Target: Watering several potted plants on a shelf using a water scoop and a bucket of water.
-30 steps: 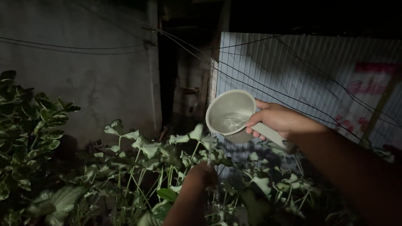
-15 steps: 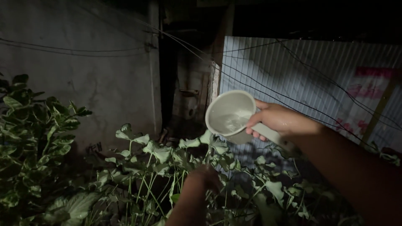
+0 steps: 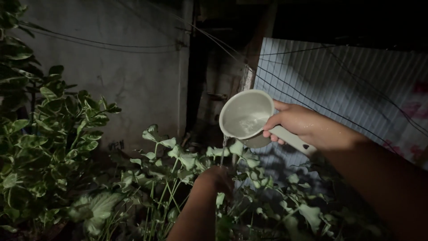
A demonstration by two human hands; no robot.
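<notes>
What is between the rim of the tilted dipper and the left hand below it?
In the head view, a thin stream of water falls from the dipper, held by the right hand, toward the left hand among leaves.

Night scene, harsh frontal light, deep shadows at edges, slightly soft.

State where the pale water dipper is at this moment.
In the head view, the pale dipper sits just right of centre, tilted, gripped by its handle in the right hand, above the leafy plants and the left hand.
</notes>
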